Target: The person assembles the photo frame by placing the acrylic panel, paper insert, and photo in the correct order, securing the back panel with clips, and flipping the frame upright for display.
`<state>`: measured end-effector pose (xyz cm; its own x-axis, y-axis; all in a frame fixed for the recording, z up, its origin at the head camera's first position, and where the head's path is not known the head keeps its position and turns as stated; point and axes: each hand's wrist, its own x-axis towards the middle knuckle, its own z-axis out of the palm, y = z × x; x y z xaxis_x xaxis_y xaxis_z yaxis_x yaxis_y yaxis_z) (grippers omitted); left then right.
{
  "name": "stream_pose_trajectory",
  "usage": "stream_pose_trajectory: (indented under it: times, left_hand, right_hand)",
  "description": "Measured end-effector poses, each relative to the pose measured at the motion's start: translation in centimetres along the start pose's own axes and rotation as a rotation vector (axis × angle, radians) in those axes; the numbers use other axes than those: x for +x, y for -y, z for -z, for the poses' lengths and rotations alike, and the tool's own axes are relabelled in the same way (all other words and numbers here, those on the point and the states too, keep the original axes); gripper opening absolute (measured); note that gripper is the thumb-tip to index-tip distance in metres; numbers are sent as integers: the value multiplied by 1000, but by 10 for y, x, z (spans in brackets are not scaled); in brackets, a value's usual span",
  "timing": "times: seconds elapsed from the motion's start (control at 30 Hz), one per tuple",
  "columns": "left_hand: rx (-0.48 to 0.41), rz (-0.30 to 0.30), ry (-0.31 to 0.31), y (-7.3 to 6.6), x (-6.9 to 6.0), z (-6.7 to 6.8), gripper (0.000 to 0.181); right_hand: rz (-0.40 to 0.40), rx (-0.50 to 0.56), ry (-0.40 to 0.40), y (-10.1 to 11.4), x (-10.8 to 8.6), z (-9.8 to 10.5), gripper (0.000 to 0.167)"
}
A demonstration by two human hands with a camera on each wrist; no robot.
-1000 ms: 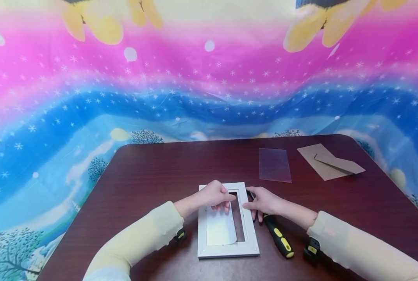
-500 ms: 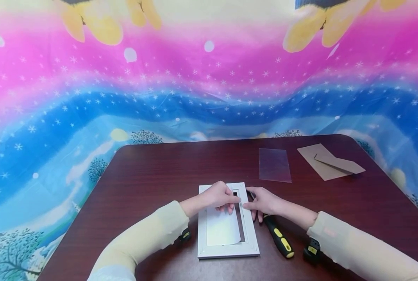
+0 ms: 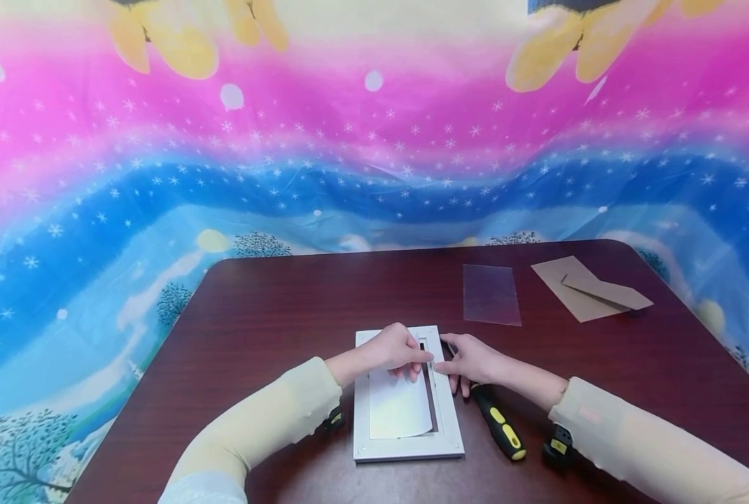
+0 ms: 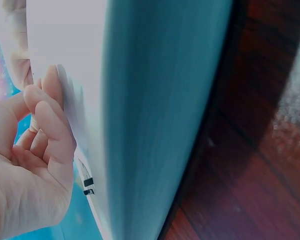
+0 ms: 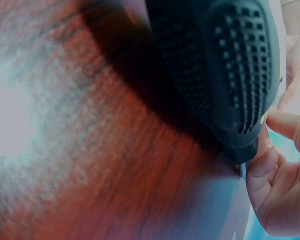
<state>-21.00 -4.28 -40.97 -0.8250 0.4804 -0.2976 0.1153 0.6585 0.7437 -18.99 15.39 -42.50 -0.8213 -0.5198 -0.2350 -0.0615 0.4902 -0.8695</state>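
Observation:
A white picture frame (image 3: 406, 449) lies on the table with its rebated side up. Across its opening is a white sheet (image 3: 396, 413), its lower right corner curling and a dark strip of table showing beside it. My left hand (image 3: 400, 350) pinches this sheet near the top between thumb and fingers. My right hand (image 3: 475, 360) holds the frame's right edge, thumb on top and fingers down the side. Beside it lies a black and yellow screwdriver (image 3: 500, 423), its shaft partly hidden under the right hand; its ridged handle (image 5: 240, 65) fills the upper right wrist view.
Behind the frame, a clear plastic sheet (image 3: 491, 294) lies flat on the dark red table (image 3: 274, 301). To its right rests a brown backing board (image 3: 582, 297) with its stand leg folded out. A patterned cloth (image 3: 374, 168) hangs beyond the table's far edge.
My left hand has shifted slightly right, drawing the white sheet's right edge with it. The dark gap at the right of the opening has narrowed. My right hand stays put.

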Motion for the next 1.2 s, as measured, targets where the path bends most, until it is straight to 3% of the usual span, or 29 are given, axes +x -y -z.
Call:
stream_pose_trajectory:
  times: [0.47, 0.6, 0.7, 0.8, 0.93, 1.07, 1.2]
  left_hand:
    - [-29, -36, 12, 1, -1, 5, 42]
    - [-59, -87, 25, 3, -4, 22, 37]
    - [-128, -128, 16, 6, -12, 48, 31]
    - [-239, -157, -58, 12, -22, 83, 22]
    - [-386, -143, -241, 29, -29, 124, 26]
    - [-515, -28, -411, 65, -19, 145, 31]
    - [-638, 127, -509, 110, -6, 150, 27]
  right_hand:
    - [6, 15, -6, -1, 0, -1, 72]
    - [0, 14, -13, -1, 0, -1, 73]
    - [-3, -2, -16, -1, -1, -1, 74]
    - [-12, -18, -20, 1, -1, -1, 75]
    - [-30, -16, -27, 2, -2, 0, 74]
    - [-23, -2, -19, 2, -2, 0, 73]
    - [-12, 6, -6, 2, -2, -1, 73]
